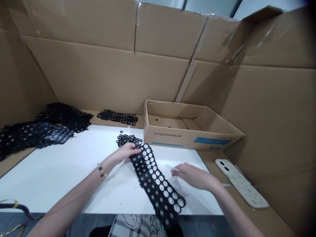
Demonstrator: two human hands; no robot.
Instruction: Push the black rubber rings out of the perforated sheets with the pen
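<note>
My left hand (128,150) pinches the upper end of a black sheet (145,177) punched with rows of round holes. White shows through the holes along its right side. The sheet slants down over the front edge of the table, its lower end hanging toward my lap. To the right and apart from the sheet, my right hand (189,174) is closed, thumb and fingers together and a bit blurred. Whatever may be between those fingertips is too small to make out. Just beyond my left hand lies a pile of small black rings (128,139).
An open cardboard box (187,138) at the back right holds a few black rings. Punched black sheets (66,117) are heaped at the left, and a flat stack of strips (118,117) lies at the back. A phone (242,184) rests at the right. Cardboard walls surround the white table (74,168).
</note>
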